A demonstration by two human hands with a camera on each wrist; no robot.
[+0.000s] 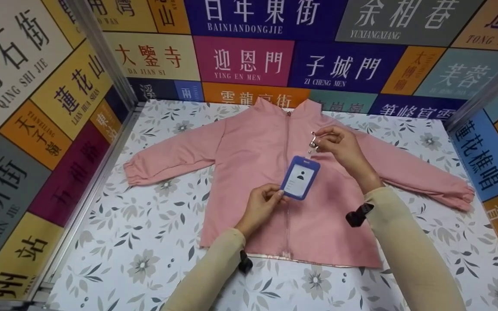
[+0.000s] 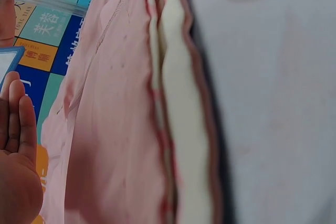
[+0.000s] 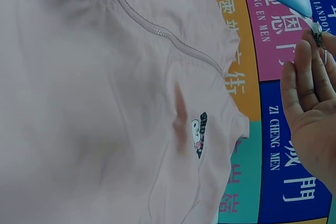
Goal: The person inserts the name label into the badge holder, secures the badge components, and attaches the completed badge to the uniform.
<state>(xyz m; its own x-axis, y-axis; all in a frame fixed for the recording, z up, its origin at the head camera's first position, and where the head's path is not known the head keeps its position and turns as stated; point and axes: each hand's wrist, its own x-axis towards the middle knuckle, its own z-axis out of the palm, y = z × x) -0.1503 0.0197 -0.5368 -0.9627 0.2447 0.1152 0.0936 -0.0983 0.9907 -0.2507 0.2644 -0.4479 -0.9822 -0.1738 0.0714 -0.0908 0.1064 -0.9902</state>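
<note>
A blue-framed ID badge holder (image 1: 301,178) with a white card is held over the front of a pink zip jacket (image 1: 249,172). My left hand (image 1: 261,205) pinches its lower left corner between thumb and fingers. At the badge's top, my right hand (image 1: 337,144) pinches a small metal clip (image 1: 314,140), which joins the badge by a short clear strap. In the right wrist view the clip (image 3: 316,32) shows between thumb and fingertips, beside the badge's blue edge (image 3: 294,1). The left wrist view catches only a corner of the badge (image 2: 11,56) above the fingers.
The jacket lies flat, zipped, sleeves spread, on a table with a floral cover (image 1: 145,263). A small cartoon patch (image 3: 198,135) sits on its chest. Panels with street names (image 1: 244,62) stand behind and at both sides. Dark wrist cameras (image 1: 359,215) hang under the sleeves.
</note>
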